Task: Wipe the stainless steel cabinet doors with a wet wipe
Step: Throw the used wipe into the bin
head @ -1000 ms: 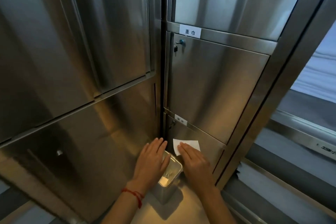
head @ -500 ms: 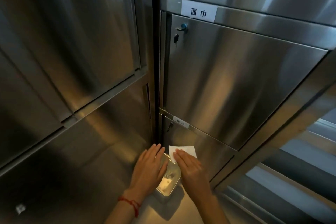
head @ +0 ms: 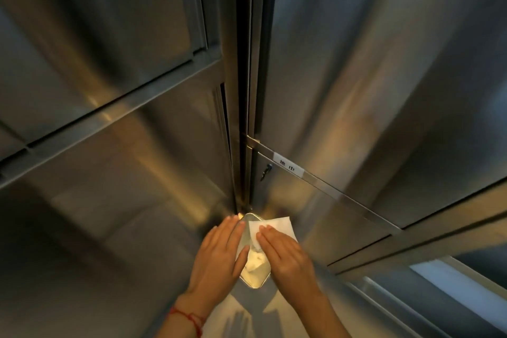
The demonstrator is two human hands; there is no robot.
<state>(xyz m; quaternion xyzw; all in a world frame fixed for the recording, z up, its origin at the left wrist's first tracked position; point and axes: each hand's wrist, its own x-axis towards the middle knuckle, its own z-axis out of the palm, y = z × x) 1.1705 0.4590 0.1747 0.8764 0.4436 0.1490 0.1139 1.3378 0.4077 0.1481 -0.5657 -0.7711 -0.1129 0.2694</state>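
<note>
Both hands down at the little steel bin in the cabinet corner.

Left hand (head: 219, 258) lies flat-fingered on the bin (head: 253, 278), white tissue inside; right hand (head: 288, 255) presses the wet wipe (head: 274, 226) with straight fingers against the lower cabinet door (head: 323, 217).

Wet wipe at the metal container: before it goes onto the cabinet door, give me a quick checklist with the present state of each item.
1. Wet wipe under the right hand: ok, straight fingers lie on it.
2. Wipe clear of the metal container: not ok, its lower part hangs into the open top.
3. Left hand steadying the container: ok, it rests flat on the rim.
4. Lower right door within reach: ok, directly behind the wipe.
5. Key in that door's lock: ok, in place; wipe around it.
6. Wipe wet enough: cannot tell.
</note>
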